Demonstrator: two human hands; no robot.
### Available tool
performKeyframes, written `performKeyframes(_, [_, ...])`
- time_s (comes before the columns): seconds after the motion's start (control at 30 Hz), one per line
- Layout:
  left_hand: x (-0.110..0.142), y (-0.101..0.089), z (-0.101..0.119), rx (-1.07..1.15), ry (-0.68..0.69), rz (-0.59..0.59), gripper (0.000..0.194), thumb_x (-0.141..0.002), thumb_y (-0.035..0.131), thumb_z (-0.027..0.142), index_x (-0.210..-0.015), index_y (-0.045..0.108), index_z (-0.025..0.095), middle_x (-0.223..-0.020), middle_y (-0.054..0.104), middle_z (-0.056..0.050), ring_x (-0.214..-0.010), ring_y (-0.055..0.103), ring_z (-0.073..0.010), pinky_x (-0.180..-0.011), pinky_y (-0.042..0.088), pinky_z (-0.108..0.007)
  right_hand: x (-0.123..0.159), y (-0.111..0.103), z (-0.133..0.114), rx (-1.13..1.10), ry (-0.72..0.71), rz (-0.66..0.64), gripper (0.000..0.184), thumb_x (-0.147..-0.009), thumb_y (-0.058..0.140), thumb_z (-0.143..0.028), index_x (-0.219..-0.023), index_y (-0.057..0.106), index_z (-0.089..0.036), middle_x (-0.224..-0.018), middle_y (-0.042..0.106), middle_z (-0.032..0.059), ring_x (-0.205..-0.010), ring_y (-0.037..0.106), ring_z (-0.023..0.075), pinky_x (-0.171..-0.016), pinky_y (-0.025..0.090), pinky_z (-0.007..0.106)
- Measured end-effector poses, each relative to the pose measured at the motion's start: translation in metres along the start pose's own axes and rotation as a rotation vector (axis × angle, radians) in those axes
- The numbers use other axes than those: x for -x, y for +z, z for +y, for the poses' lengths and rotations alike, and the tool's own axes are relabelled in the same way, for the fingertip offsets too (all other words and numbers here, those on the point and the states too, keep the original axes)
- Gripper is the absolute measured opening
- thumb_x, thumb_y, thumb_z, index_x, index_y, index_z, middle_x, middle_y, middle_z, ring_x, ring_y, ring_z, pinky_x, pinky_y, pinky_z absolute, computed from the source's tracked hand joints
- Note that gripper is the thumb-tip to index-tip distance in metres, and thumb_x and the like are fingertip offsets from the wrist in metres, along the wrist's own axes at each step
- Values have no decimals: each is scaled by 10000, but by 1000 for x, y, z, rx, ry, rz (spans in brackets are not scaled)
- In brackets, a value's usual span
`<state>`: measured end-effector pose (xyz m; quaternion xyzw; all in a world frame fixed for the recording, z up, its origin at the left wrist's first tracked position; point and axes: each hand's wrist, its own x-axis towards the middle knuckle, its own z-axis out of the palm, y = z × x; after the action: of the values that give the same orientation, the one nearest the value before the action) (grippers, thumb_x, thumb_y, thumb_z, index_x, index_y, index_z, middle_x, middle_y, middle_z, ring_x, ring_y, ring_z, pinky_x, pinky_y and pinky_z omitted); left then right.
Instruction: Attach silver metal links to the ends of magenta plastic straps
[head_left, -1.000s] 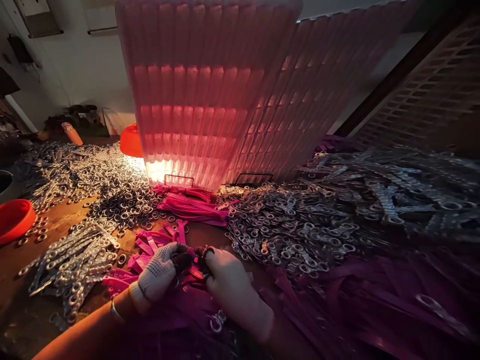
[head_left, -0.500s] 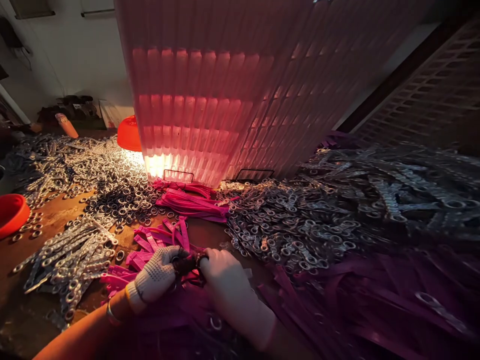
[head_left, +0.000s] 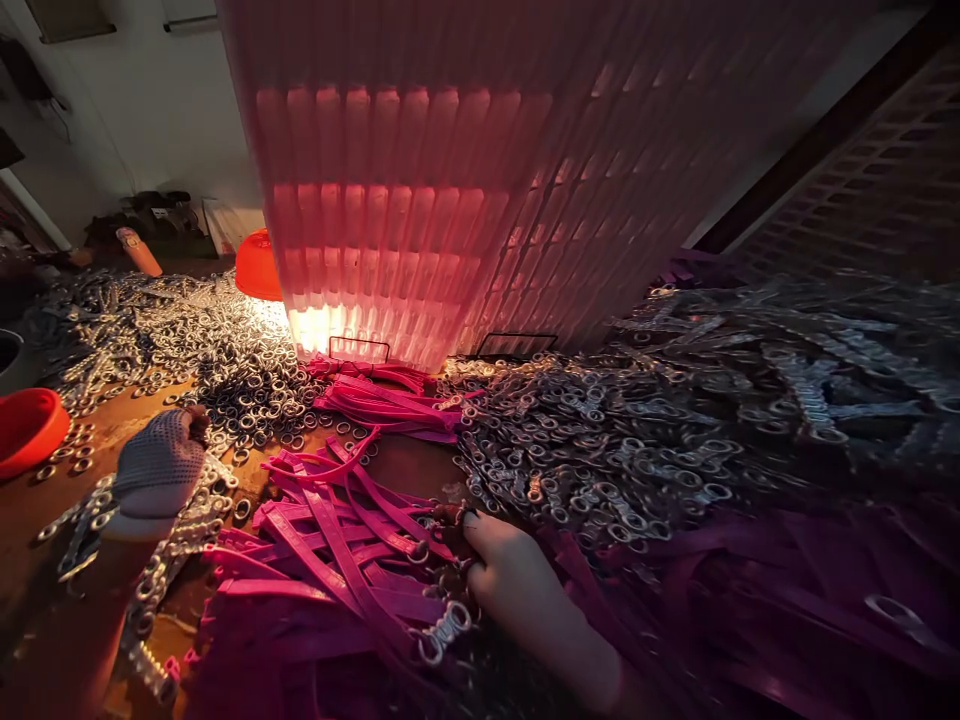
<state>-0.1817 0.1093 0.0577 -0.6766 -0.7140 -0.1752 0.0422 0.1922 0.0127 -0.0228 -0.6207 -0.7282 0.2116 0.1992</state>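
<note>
The white-gloved right hand (head_left: 525,585) is curled at flat magenta straps (head_left: 328,532), the dotted-gloved left hand (head_left: 159,465) over silver ring-ended metal strips (head_left: 155,585); what is gripped cannot be told. Strips are probably best lifted singly, so tangling is avoided.

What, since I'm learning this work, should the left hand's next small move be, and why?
Probably pinch one of the metal links with the left hand: it is over their pile, close to the loose metal rings, while the right hand is at the magenta straps.
</note>
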Motion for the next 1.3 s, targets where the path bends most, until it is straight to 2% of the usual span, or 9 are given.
performKeyframes(0.1, [-2, 17, 55, 38, 217, -172, 232, -881, 496, 253, -1009, 687, 219, -1042, 722, 0, -957, 648, -158, -890, 468, -241, -4, 7, -5, 4, -20, -4, 304, -679, 459, -14, -833, 649, -194, -813, 675, 42, -750, 581, 176, -690, 380, 252])
performKeyframes(0.17, [-5, 41, 102, -48, 381, -441, 240, -891, 480, 216, -978, 701, 180, -1013, 723, -76, -938, 659, -188, -876, 482, -273, -6, 9, -11, 42, -27, -8, 302, -666, 455, -8, -821, 641, -188, -818, 675, 50, -757, 586, 180, -687, 377, 255])
performKeyframes(0.27, [-19, 81, 158, -107, 396, -526, 232, -849, 510, 159, -944, 717, 115, -967, 718, -160, -909, 677, -248, -840, 506, -345, -6, 9, -15, 110, -30, -27, 331, -647, 453, -3, -854, 649, -171, -855, 680, 74, -798, 600, 204, -707, 382, 273])
performKeyframes(0.4, [-41, 113, 192, -136, 426, -611, 171, -788, 587, 134, -863, 725, 65, -882, 714, -197, -863, 688, -295, -776, 527, -385, 0, 9, -10, 107, -28, -30, 386, -652, 439, -3, -922, 658, -171, -907, 684, 78, -856, 612, 215, -760, 400, 285])
performKeyframes(0.5, [-44, 110, 198, -128, 451, -604, 159, -767, 590, 117, -840, 723, 67, -862, 711, -191, -855, 686, -304, -776, 526, -406, 0, 9, -3, 104, -9, 16, 386, -628, 443, 1, -901, 653, -174, -906, 674, 79, -858, 601, 211, -777, 410, 285])
performKeyframes(0.67, [-9, 67, 183, 124, 518, -528, 235, -860, 517, 221, -982, 708, 159, -938, 707, -103, -863, 663, -209, -764, 512, -303, -8, 0, -8, -42, -57, 176, 478, -629, 446, 13, -1006, 651, -198, -929, 674, 59, -859, 581, 193, -773, 416, 275])
performKeyframes(0.8, [38, 41, 162, 925, 122, -853, 271, -854, 579, 381, -959, 693, 159, -624, 598, 0, -456, 474, -80, -420, 350, -185, -11, -10, -25, -103, -119, 203, 377, -693, 442, -19, -949, 659, -192, -842, 673, 45, -773, 567, 178, -694, 387, 266])
performKeyframes(0.93, [72, 38, 150, 1284, -213, -977, 288, -789, 674, 429, -852, 624, 153, -560, 516, 43, -378, 367, -44, -362, 252, -177, -7, -12, -46, 100, -121, 155, 224, -713, 480, -55, -814, 640, -174, -778, 657, 53, -701, 551, 170, -626, 319, 278])
performKeyframes(1.3, [100, 49, 137, 1248, -141, -833, 331, -828, 599, 484, -725, 571, 170, -538, 464, 41, -440, 370, -73, -431, 282, -208, 4, -5, -72, 472, -144, 62, 183, -760, 526, -25, -785, 640, -167, -802, 654, 97, -694, 554, 200, -587, 246, 330])
